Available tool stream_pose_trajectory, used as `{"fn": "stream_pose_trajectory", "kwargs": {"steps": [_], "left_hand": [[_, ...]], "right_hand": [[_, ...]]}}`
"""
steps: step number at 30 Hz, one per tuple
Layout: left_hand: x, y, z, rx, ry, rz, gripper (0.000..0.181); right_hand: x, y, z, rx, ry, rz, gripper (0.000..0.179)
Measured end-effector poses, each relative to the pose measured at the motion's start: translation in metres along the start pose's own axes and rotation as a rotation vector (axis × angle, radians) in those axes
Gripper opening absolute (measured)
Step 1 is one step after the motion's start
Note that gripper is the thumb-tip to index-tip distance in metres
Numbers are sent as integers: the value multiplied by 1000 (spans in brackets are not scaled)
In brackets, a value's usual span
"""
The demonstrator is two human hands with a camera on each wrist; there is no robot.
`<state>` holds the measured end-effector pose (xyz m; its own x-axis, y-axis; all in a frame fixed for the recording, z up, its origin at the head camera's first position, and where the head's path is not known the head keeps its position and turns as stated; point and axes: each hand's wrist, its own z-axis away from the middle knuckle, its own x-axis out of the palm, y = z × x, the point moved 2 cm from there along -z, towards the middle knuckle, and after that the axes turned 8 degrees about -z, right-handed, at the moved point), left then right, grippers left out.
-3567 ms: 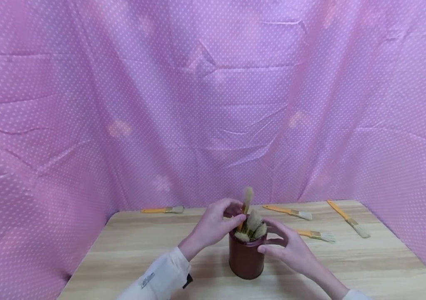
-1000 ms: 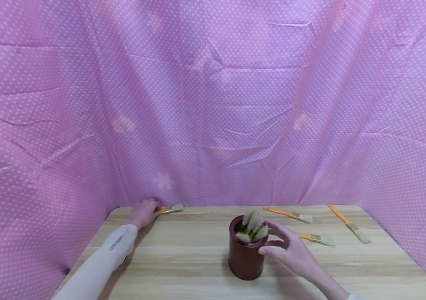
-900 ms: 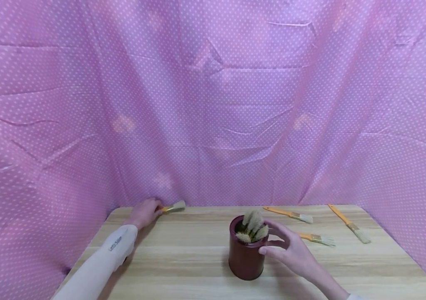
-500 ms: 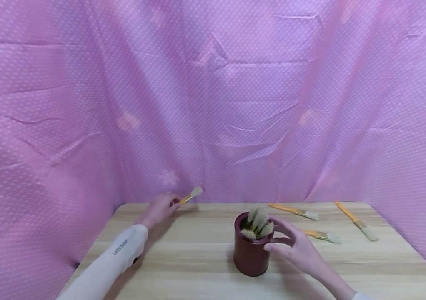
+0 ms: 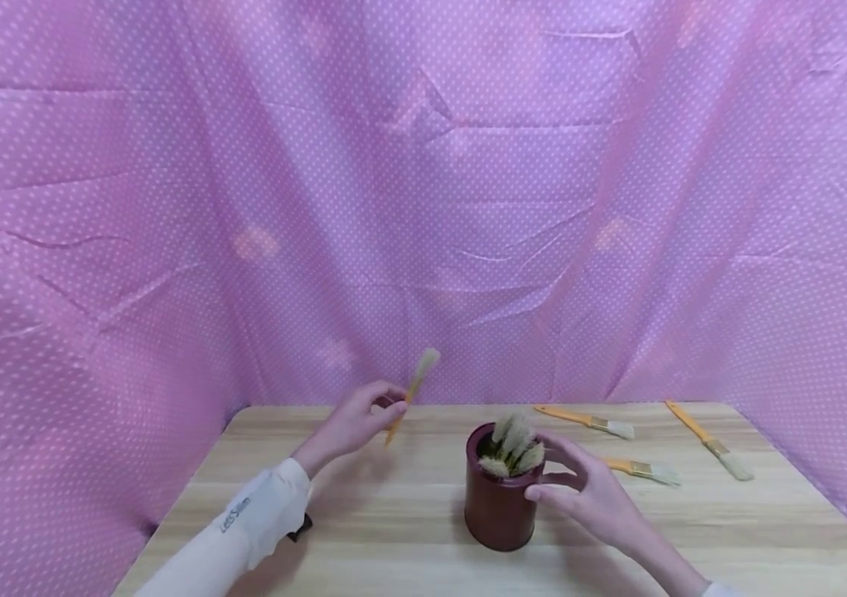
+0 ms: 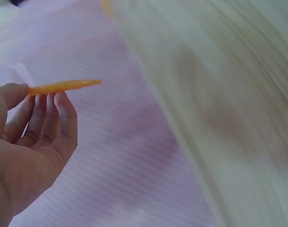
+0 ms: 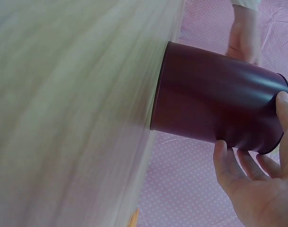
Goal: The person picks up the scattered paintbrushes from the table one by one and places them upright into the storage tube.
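Observation:
In the head view my left hand [image 5: 355,421] pinches a flat paintbrush [image 5: 427,363] by its orange handle, held up over the back left part of the table with bristles upward. The left wrist view shows the orange handle [image 6: 68,86] between the thumb and several fingertips. A dark red can [image 5: 500,514] stands upright at the table's middle, with several brushes [image 5: 515,435] in it, pale bristles up. My right hand [image 5: 602,502] grips the can's right side near the rim. In the right wrist view, thumb and fingers curve round the can [image 7: 214,94].
On the wooden table [image 5: 394,514] lie three orange-handled paintbrushes: one at the back [image 5: 588,419], one behind my right hand [image 5: 643,470], and one at the far right [image 5: 710,444]. Pink dotted cloth [image 5: 423,207] hangs at the back and sides.
My left hand let a brush go into the can, reached to the far left, took the brush lying there, lifted it and moved it rightward, turning it upright. My right hand stays on the can.

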<state>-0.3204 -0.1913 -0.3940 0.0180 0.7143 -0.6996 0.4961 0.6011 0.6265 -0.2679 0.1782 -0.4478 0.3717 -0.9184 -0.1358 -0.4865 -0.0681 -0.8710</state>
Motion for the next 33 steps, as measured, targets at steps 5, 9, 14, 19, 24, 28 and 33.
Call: {"fn": "stream_pose_trajectory", "kwargs": {"steps": [5, 9, 14, 19, 24, 28, 33], "left_hand": [[6, 40, -3, 32, -43, 249, 26], [13, 69, -5, 56, -48, 388, 27], [23, 96, -5, 96, -39, 485, 27], [32, 111, -7, 139, -23, 451, 26], [45, 109, -11, 161, 40, 253, 18], [57, 105, -15, 176, 59, 163, 14], [67, 101, -17, 147, 30, 75, 17]], "right_hand": [[0, 0, 0, -5, -3, -8, 70], [0, 0, 0, 1, -4, -12, 70], [0, 0, 1, 36, 6, -10, 72], [2, -1, -1, 28, 5, -9, 73], [3, 0, -2, 8, -7, -14, 72], [1, 0, -2, 10, -9, -26, 72], [-1, 0, -1, 4, -6, -24, 73]]}}
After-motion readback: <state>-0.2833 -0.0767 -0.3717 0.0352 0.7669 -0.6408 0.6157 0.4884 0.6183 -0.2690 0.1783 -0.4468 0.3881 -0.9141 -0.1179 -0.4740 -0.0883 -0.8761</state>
